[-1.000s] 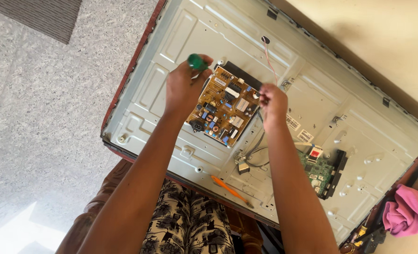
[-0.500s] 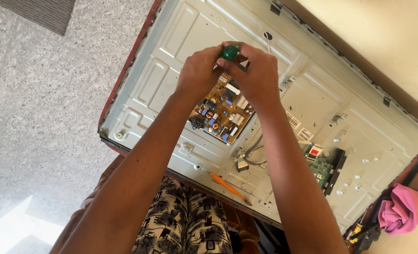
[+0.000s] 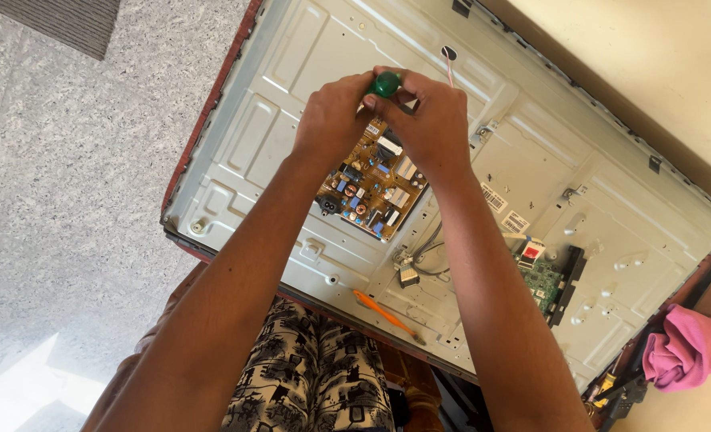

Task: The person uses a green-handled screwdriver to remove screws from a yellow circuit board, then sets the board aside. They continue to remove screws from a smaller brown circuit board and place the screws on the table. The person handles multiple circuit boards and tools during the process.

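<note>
A flat television lies face down, its silver metal back panel (image 3: pixel 275 112) exposed. A brown power board (image 3: pixel 371 188) with coils and capacitors sits in the middle of it. Both hands meet above the board's far end around a green-handled screwdriver (image 3: pixel 386 83). My left hand (image 3: pixel 335 120) grips the handle from the left. My right hand (image 3: pixel 427 120) closes over it from the right. The screwdriver's shaft and tip are hidden behind my fingers.
A green main board (image 3: pixel 543 282) sits to the right, with grey cables (image 3: pixel 427 248) running between the boards. An orange-handled screwdriver (image 3: pixel 383 312) lies near the panel's near edge. A pink cloth (image 3: pixel 687 352) and some tools lie at the lower right. Speckled floor lies left.
My left hand carried the green-handled screwdriver from the board's left corner up to its far end. My right hand moved left to join it on the handle.
</note>
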